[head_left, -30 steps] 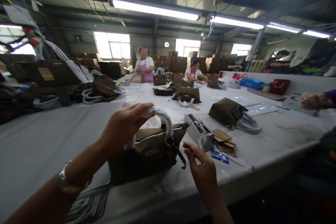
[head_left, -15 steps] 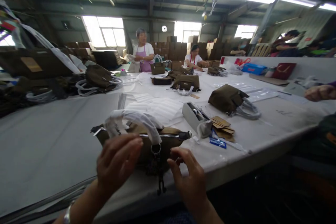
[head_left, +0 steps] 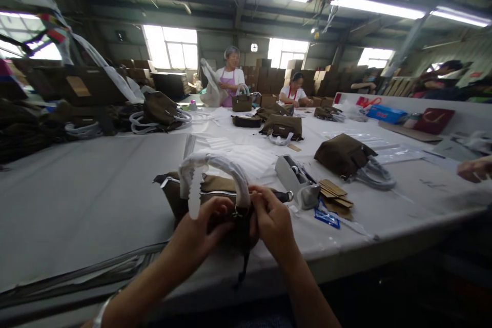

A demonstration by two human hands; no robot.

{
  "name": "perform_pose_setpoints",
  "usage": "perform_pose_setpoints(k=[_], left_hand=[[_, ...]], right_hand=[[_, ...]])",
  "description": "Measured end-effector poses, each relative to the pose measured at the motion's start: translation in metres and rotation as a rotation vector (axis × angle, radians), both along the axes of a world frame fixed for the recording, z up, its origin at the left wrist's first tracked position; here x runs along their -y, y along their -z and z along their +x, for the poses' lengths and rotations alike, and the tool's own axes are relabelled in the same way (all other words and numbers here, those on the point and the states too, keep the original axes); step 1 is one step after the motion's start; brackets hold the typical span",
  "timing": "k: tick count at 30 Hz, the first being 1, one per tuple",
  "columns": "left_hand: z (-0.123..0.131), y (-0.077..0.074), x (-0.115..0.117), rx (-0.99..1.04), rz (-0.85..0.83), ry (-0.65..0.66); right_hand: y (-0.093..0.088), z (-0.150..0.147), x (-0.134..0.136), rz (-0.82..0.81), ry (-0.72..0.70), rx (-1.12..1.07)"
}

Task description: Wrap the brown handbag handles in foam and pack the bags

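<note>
An olive-brown handbag (head_left: 171, 200) stands at the table edge in front of me, with a silver zip (head_left: 217, 193) along its top. Its arched handle (head_left: 226, 164) is wrapped in white material, and a loose strip of it hangs down on the left. At the handle's near base, my left hand (head_left: 209, 223) has its fingers curled by a metal ring. Opposite it, my right hand (head_left: 271, 218) is closed against the right side of that base. What the fingertips pinch is hidden. A dark hanging charm (head_left: 244, 264) dangles below, between my hands.
Right of the bag are a grey tape dispenser (head_left: 294, 179), brown card tags (head_left: 336, 195) and a blue packet (head_left: 326, 217). Another handbag (head_left: 344, 156) lies beyond. White sheets (head_left: 246, 156) lie behind. Co-workers (head_left: 230, 79) work across the table; a person's hand (head_left: 474, 169) shows at far right.
Both hands have closed in on the handle's base, where they were apart and off the bag before. The view has swung left, and a co-worker opposite has raised a pale cloth-like piece.
</note>
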State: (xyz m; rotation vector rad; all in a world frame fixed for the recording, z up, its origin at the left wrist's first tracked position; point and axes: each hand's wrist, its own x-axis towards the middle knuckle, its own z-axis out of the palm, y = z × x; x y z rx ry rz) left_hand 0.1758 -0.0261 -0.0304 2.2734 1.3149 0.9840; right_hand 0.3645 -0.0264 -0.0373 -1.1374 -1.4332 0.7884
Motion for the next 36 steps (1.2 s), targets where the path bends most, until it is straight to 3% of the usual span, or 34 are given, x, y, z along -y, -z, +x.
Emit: perform_pose_setpoints(k=[5,10,13,18,21,25,30,33,36], left_hand=[[-0.008,-0.03,-0.03,0.057,0.059,0.026],[0.014,-0.044,-0.044,0.081,0.181,0.328],[0.022,-0.042,-0.051,0.109,0.217,0.353],[0.025,-0.031,-0.063,0.113,0.223,0.274],[0.024,-0.026,-0.068,0.12,0.247,0.287],[0.021,-0.015,-0.072,0.121,0.29,0.324],[0.017,-0.006,-0.065,0.114,0.368,0.097],[0.015,-0.011,-0.057,0.107,0.329,0.004],[0.013,-0.015,-0.048,0.133,0.04,0.052]], right_hand=[[0.001,0.005,-0.011,-0.057,0.006,0.009],[-0.004,0.009,-0.02,-0.032,-0.155,0.068],[-0.002,0.013,-0.023,-0.038,-0.21,-0.039],[0.002,0.016,-0.027,-0.146,-0.234,-0.13],[0.006,0.012,-0.028,-0.147,-0.143,-0.223],[0.015,-0.001,-0.028,-0.134,-0.035,-0.526],[0.033,-0.017,-0.012,-0.003,0.142,-0.936],[0.055,-0.018,0.005,0.082,0.23,-0.76],[0.081,-0.008,0.018,0.233,0.264,-0.349]])
